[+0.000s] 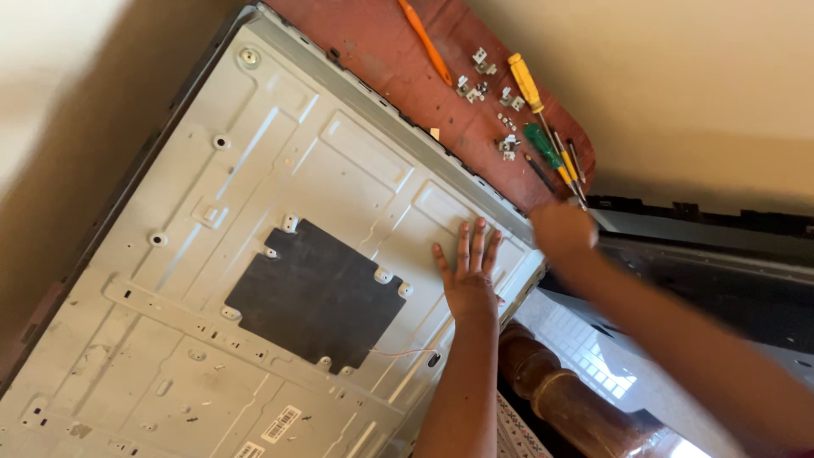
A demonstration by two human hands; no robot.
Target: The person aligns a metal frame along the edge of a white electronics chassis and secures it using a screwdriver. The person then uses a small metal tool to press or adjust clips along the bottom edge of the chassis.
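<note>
A large grey metal back panel of a flat screen (254, 170) lies face down, with a dark rectangular sheet (318, 293) fixed at its middle. My left hand (468, 276) rests flat on the panel near its right edge, fingers spread, holding nothing. My right hand (561, 231) is blurred and curled at the panel's right corner, just below the tips of the screwdrivers. Whether it grips anything is hidden.
On a red-brown table top (381, 51) beyond the panel lie a yellow-handled screwdriver (524, 80), a green-handled screwdriver (543, 146), an orange tool (426, 42) and several small metal brackets (483, 76). A dark plastic frame (721, 246) lies at right. A turned wooden leg (560, 394) stands below.
</note>
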